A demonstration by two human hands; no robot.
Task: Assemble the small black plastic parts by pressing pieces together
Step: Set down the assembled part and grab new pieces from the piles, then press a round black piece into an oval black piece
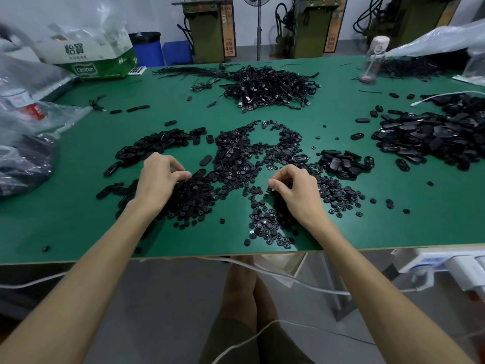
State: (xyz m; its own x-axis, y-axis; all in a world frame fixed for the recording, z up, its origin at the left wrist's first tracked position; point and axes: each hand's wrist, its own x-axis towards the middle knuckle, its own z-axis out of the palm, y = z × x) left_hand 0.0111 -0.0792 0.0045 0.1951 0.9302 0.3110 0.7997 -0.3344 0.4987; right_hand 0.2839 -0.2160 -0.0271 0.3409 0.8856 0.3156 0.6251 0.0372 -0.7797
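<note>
Left hand: the left hand (pixel 157 181) lies on the near-left heap, fingers curled, thumb and forefinger drawn together at the edge of the oval shells (pixel 160 143). I cannot tell whether a shell is pinched between them.
Right hand: the right hand (pixel 298 191) rests over the round discs (pixel 262 158), fingers bent in toward the thumb. Something dark shows between them, but I cannot tell if it is a held piece or the pile behind.
Task's parts: shells and discs lie loose on the green tabletop (pixel 78 211) straight ahead of the person, the two sorts overlapping between the hands.
Step, as I judge: picking one shell and one disc to press together.
Risk, wrong pick: the pieces are heaped and touching, so curled fingers may lift two at once or take one face-down, and the press would not seat.
Risk, scatter: both forearms cross the near discs, and a sweep of the wrist could push strays over the front edge, where several lie close.
Risk, mixing: a joined piece dropped back here would be lost among the loose ones. The cable heap (pixel 270 85) farther back is well apart and no hazard.
</note>
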